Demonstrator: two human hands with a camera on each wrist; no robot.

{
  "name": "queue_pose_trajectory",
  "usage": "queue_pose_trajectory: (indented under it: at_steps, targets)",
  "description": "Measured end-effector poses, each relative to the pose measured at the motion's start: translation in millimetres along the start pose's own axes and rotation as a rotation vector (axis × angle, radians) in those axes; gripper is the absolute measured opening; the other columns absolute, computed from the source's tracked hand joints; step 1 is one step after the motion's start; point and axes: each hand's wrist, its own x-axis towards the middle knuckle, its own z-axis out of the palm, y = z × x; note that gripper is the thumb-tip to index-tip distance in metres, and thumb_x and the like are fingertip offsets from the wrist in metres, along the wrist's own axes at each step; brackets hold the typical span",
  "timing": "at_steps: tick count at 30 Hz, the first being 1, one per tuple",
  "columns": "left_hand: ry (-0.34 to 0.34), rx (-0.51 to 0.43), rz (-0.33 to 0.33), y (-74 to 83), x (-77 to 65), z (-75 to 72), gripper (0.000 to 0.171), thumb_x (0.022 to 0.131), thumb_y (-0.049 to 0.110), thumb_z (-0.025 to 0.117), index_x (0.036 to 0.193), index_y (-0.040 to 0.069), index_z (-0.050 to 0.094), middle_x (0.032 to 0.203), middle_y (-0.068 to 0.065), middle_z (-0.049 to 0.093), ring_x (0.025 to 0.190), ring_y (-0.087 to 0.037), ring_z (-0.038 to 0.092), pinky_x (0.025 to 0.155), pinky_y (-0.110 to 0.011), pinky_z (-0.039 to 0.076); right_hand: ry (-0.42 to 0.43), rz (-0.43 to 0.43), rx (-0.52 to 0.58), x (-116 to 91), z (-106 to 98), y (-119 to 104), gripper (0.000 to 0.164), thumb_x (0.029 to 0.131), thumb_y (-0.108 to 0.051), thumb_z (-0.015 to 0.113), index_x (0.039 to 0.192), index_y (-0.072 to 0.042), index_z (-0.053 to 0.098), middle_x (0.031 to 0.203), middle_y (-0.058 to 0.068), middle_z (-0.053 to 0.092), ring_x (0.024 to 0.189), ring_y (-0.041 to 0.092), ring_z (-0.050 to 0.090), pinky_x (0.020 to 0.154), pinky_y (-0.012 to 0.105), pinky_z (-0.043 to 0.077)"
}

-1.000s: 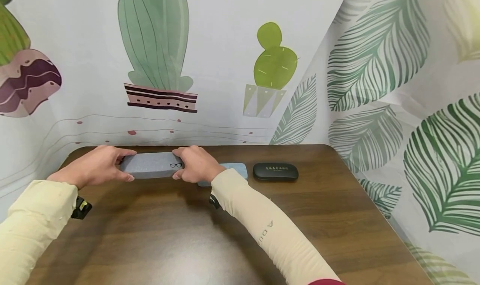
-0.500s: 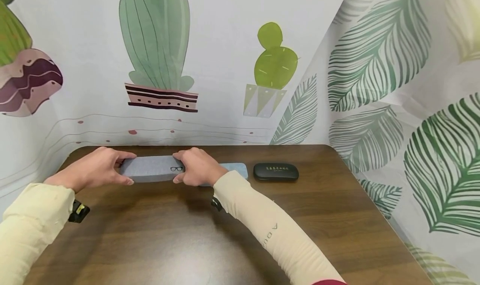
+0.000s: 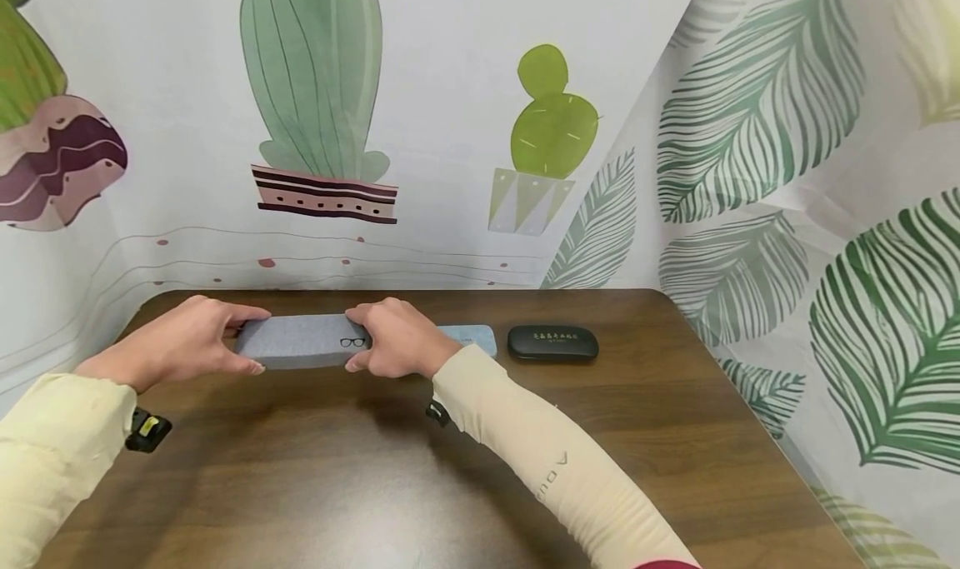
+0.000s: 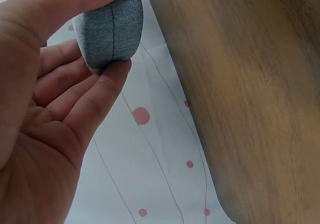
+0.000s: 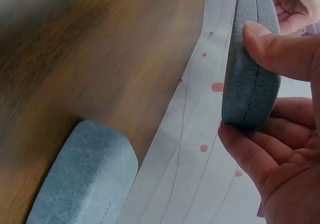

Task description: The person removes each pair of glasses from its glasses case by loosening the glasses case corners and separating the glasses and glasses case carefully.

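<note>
Glasses case of grey fabric [image 3: 296,341], oblong, closed, is pinched between left hand [image 3: 183,338] and right hand [image 3: 402,340] near the far edge of the worktop [image 3: 360,477]; contents hidden.

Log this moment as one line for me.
left hand: grips grey case, left end | right hand: grips right end | grey case: above table | blue case, black case: on table

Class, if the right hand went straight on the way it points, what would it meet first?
The grey case it grips; beyond that, probably the left hand, though depth is unclear.
</note>
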Motion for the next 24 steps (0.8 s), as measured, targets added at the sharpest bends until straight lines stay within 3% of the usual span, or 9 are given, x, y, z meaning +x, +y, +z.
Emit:
queue_pose_trajectory:
  at_steps: [12, 19, 24]
  targets:
    - [0.023, 0.000, 0.009, 2.2, -7.3, -1.5, 0.072, 0.067, 0.044, 0.096, 0.126, 0.009, 0.073, 0.103, -0.001, 0.079, 0.087, -0.008, 0.067, 0.073, -0.027, 0.052, 0.021, -0.004, 0.018, -7.3, 0.0, -4.1, 0.068, 0.087, -0.036, 0.083, 0.144, -0.006, 0.061, 0.133, 0.000, 0.071, 0.097, 0.006, 0.066, 0.089, 0.017, 0.051]
    - [0.014, -0.020, 0.012, 4.6, -11.1, 1.5, 0.072, 0.068, 0.042, 0.096, 0.126, 0.007, 0.073, 0.103, -0.002, 0.079, 0.086, -0.009, 0.067, 0.071, -0.026, 0.052, 0.034, -0.028, -0.003, -11.3, 1.9, -5.9, 0.060, 0.085, -0.037, 0.085, 0.134, -0.008, 0.067, 0.109, -0.005, 0.074, 0.083, 0.006, 0.063, 0.076, 0.016, 0.047]
    - [0.000, -0.039, -0.007, 5.4, -13.7, 2.9, 0.074, 0.068, 0.043, 0.096, 0.127, 0.005, 0.072, 0.103, -0.004, 0.079, 0.088, -0.011, 0.070, 0.070, -0.026, 0.052, 0.039, -0.024, -0.010, -12.6, 2.5, -8.0, 0.059, 0.085, -0.038, 0.086, 0.133, -0.009, 0.068, 0.108, -0.006, 0.074, 0.082, 0.006, 0.062, 0.076, 0.017, 0.047]
